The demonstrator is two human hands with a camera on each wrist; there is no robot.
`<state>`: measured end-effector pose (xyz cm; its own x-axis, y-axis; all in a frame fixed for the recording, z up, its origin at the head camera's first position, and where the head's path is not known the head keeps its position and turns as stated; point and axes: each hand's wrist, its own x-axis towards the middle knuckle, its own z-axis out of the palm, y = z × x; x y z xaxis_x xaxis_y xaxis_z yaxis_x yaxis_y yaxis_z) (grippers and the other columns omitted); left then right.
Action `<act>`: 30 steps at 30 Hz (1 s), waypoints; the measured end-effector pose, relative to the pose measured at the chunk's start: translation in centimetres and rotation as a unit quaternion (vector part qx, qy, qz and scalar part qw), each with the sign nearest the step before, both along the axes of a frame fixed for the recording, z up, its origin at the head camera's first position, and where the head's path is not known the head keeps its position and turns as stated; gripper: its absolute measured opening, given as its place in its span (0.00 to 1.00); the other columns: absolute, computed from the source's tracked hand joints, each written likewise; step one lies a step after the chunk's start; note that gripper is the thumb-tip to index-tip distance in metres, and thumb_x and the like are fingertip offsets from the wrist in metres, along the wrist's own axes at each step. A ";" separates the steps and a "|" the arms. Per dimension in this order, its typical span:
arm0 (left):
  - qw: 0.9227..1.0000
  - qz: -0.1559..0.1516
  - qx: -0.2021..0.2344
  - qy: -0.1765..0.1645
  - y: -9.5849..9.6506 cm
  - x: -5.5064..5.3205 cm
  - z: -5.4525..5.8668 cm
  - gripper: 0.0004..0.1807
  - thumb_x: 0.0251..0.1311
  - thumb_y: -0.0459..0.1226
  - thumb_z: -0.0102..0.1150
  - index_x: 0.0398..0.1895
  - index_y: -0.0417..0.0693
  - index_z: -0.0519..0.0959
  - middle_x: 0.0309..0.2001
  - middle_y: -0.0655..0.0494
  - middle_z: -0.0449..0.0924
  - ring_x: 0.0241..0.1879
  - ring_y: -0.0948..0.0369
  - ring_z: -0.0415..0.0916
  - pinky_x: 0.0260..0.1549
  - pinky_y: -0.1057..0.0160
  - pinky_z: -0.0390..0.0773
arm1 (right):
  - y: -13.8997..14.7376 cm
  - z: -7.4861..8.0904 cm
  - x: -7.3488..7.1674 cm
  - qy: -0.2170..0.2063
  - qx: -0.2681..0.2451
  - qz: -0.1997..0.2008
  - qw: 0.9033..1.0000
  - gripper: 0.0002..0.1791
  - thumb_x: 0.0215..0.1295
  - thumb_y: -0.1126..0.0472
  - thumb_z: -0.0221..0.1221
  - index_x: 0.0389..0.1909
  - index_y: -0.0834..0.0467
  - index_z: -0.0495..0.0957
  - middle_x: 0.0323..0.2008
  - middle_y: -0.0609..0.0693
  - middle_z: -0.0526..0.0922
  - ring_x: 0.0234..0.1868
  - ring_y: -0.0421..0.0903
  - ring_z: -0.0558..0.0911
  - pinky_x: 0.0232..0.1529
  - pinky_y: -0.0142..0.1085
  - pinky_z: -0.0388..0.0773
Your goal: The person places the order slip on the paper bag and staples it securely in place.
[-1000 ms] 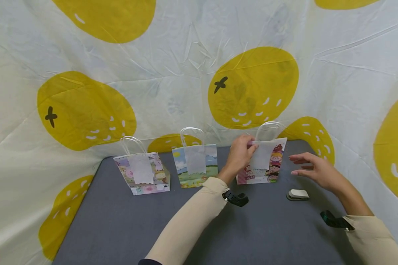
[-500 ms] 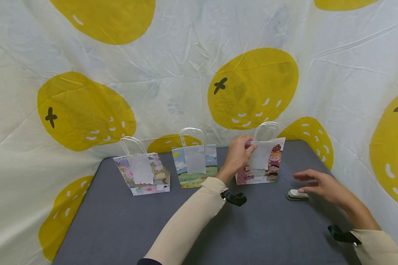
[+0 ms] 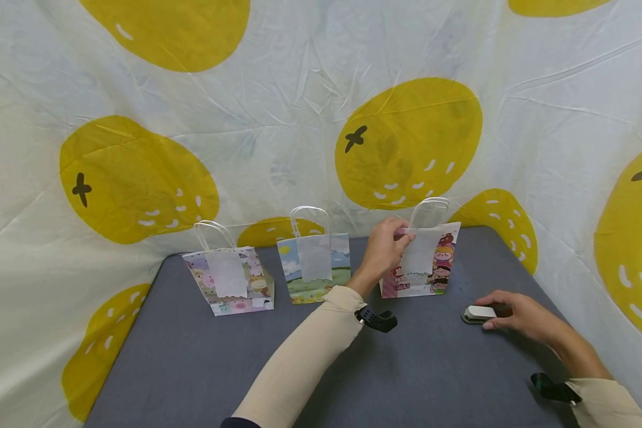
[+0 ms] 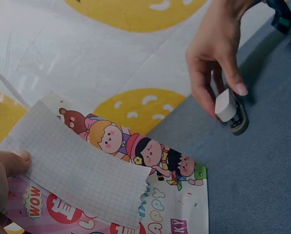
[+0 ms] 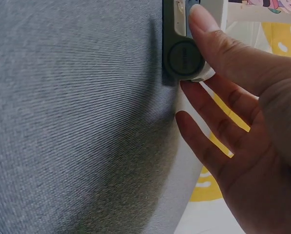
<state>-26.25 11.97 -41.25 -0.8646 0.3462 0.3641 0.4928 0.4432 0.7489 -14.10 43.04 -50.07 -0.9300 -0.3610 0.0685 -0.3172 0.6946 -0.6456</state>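
Note:
At the right of the head view, my left hand (image 3: 382, 248) pinches the top edge of a paper gift bag (image 3: 444, 264) with cartoon figures, together with a torn sheet of squared paper (image 4: 82, 161) lying over its front. The bag stands on the table with its white handles up. Lower right, my right hand (image 3: 529, 320) holds a small white and grey-green stapler (image 3: 479, 313) between thumb and fingers. The stapler lies on the table. In the right wrist view, the thumb presses the stapler's side, while the lower fingers hang loosely beneath its rear end.
Two more gift bags stand to the left: a pinkish animal-print bag (image 3: 259, 279) and a landscape-print bag (image 3: 341, 261). Each has a torn white paper on its front. The grey table (image 3: 192, 368) ends at a white curtain (image 3: 278, 154) with yellow fruit shapes.
My right hand has come down from beside the right bag to the stapler and taken hold of it. The left hand keeps its pinch at the bag's top, nearly still.

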 end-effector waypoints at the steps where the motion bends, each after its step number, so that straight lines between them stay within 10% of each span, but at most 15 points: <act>1: 1.000 0.000 0.001 -0.001 0.0 0.0 0.0 0.08 0.67 0.38 0.66 0.46 0.46 0.86 0.44 0.54 0.82 0.45 0.64 0.81 0.43 0.75 0.76 | 0.0 0.0 0.0 -0.006 0.003 -0.004 1.000 0.22 0.55 0.60 0.75 0.51 0.62 0.83 0.45 0.53 0.85 0.42 0.28 0.78 0.40 0.26 0.76; 30: 1.000 0.004 0.014 -0.003 0.0 0.0 -0.2 0.07 0.66 0.37 0.67 0.44 0.45 0.86 0.44 0.53 0.83 0.42 0.65 0.81 0.40 0.74 0.76 | -0.4 -0.1 -0.1 -0.015 0.057 -0.036 0.998 0.17 0.60 0.57 0.72 0.47 0.58 0.83 0.43 0.47 0.84 0.39 0.28 0.77 0.39 0.30 0.77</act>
<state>-26.25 12.02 -41.46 -0.8698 0.3285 0.3682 0.4843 0.4256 0.7644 -14.20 42.61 -50.13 -0.9546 -0.2979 0.0024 -0.2462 0.7841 -0.5697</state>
